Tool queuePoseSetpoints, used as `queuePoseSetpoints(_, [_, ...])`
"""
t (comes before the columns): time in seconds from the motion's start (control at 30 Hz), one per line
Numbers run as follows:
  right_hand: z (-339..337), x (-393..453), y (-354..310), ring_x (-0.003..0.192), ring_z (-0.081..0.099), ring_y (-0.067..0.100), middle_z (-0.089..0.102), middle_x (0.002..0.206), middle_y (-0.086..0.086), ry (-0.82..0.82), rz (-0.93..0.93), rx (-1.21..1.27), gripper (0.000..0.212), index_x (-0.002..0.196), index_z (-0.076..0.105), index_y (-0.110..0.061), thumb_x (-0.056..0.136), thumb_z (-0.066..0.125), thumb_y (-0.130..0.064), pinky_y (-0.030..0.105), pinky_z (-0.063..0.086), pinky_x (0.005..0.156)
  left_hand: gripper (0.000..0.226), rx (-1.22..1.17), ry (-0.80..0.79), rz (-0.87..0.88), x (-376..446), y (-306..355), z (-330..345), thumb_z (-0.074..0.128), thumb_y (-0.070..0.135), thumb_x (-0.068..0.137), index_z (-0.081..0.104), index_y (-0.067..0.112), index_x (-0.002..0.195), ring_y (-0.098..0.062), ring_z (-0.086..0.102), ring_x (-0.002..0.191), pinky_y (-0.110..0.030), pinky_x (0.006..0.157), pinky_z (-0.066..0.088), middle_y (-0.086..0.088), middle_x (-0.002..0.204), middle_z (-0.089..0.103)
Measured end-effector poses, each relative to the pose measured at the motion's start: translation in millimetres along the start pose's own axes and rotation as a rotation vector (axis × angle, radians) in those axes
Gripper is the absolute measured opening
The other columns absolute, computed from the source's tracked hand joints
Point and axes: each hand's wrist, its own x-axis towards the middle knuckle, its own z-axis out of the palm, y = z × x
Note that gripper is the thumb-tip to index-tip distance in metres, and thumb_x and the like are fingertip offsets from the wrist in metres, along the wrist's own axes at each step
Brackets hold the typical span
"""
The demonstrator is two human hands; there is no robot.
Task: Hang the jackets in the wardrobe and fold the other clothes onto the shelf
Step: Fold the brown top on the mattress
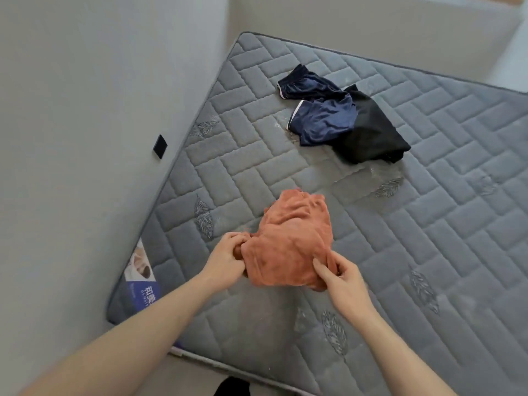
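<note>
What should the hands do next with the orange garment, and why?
Probably pull apart to spread it flat. The left hand and right hand each pinch an edge of the orange garment, which lies bunched and wrinkled on the mattress, not yet folded.

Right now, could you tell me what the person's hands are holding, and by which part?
Both hands hold the crumpled orange garment: the left hand grips its left edge, the right hand pinches its lower right edge.

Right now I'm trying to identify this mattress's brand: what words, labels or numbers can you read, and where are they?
"和": the one clear character, white on the blue label at the mattress corner; the character below is cut off.
Small white lettering beside it: too blurred to read.
Clothes, wall: no text visible.
</note>
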Motion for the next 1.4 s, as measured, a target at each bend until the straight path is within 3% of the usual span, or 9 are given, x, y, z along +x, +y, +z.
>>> queuePoseSetpoints(0.3, [-36.0,-135.2,-72.8,0.072,0.062,-0.001,0.074,0.078,-0.016,0.288,-0.083,-0.029,0.014,0.095,0.080,-0.032,0.100,0.067,-0.034,0.018,0.050,0.063,0.015,0.149,0.072,0.194,-117.4,96.8,-58.5,0.059,0.036,0.077,0.062,0.033,0.091,-0.005,0.065,0.079,-0.036,0.073,0.052,0.018,0.081,0.070])
queuePoseSetpoints(0.53, [-64.1,-179.2,-94.5,0.061,0.055,0.012,0.059,0.058,-0.017,0.518,-0.083,0.062,0.032,0.087,0.079,-0.028,0.088,0.065,-0.057,0.030,0.045,0.056,0.037,0.066,0.040,0.243,-150.8,130.0,-83.2,0.061,0.056,0.075,0.064,0.019,0.078,-0.014,0.070,0.070,-0.043,0.071,0.056,0.004,0.070,0.070])
queuePoseSetpoints(0.7, [-92.2,-186.0,-95.2,0.073,0.064,0.018,0.074,0.087,-0.005,0.712,-0.067,0.118,0.033,0.093,0.077,-0.032,0.082,0.067,-0.061,0.026,0.049,0.044,0.032,-0.063,-0.049,0.410,-173.6,166.6,-99.3,0.068,0.058,0.079,0.068,0.027,0.076,-0.004,0.061,0.067,-0.028,0.067,0.050,0.007,0.069,0.067])
queuePoseSetpoints(0.77, [-100.8,-185.6,-92.7,0.089,0.069,0.021,0.071,0.113,0.004,0.758,-0.041,0.154,0.030,0.109,0.068,-0.029,0.089,0.072,-0.051,0.033,0.057,0.059,0.033,-0.107,-0.098,0.466,-181.7,187.5,-104.1,0.069,0.056,0.082,0.071,0.023,0.082,-0.006,0.063,0.073,-0.034,0.075,0.052,0.006,0.076,0.069])
queuePoseSetpoints(0.83, [-97.7,-191.8,-96.1,0.106,0.069,0.028,0.061,0.134,0.005,0.717,-0.067,0.179,0.043,0.128,0.053,-0.027,0.093,0.075,-0.038,0.039,0.058,0.081,0.034,-0.106,-0.123,0.519,-189.3,210.3,-104.3,0.069,0.054,0.085,0.069,0.020,0.081,-0.005,0.060,0.073,-0.033,0.073,0.050,0.008,0.073,0.065])
queuePoseSetpoints(0.97, [-47.9,-226.5,-108.6,0.096,0.069,0.014,0.063,0.125,-0.004,0.456,-0.306,-0.033,0.051,0.122,0.057,-0.037,0.084,0.085,-0.018,0.025,0.057,0.079,0.019,-0.172,-0.123,0.598,-198.6,259.0,-94.8,0.071,0.027,0.097,0.072,0.030,0.079,-0.003,0.066,0.075,-0.022,0.074,0.052,0.008,0.076,0.071])
queuePoseSetpoints(1.07, [11.6,-248.8,-109.0,0.113,0.064,0.006,0.065,0.126,-0.017,0.021,-0.360,-0.229,0.074,0.131,0.053,-0.045,0.069,0.093,-0.036,0.023,0.054,0.091,0.020,-0.284,-0.121,0.589,-202.7,291.4,-87.9,0.068,0.019,0.100,0.073,0.000,0.095,-0.021,0.070,0.082,-0.041,0.084,0.056,-0.022,0.091,0.074])
queuePoseSetpoints(1.17, [53.6,-245.0,-105.8,0.124,0.052,-0.012,0.058,0.133,-0.030,-0.094,-0.362,-0.303,0.099,0.145,0.041,-0.041,0.062,0.094,-0.053,0.006,0.041,0.095,0.025,-0.327,-0.152,0.625,-204.8,318.0,-87.6,0.065,0.017,0.101,0.072,-0.006,0.100,-0.022,0.070,0.084,-0.036,0.082,0.056,-0.022,0.094,0.075])
queuePoseSetpoints(1.4, [56.2,-218.8,-102.9,0.072,0.062,-0.008,0.067,0.075,-0.029,0.184,-0.284,-0.297,0.018,0.085,0.060,-0.035,0.088,0.072,-0.022,0.021,0.045,0.066,0.015,-0.297,-0.096,0.674,-200.9,343.4,-123.1,0.071,0.035,0.096,0.081,0.024,0.101,-0.008,0.074,0.095,-0.021,0.084,0.054,0.004,0.100,0.080])
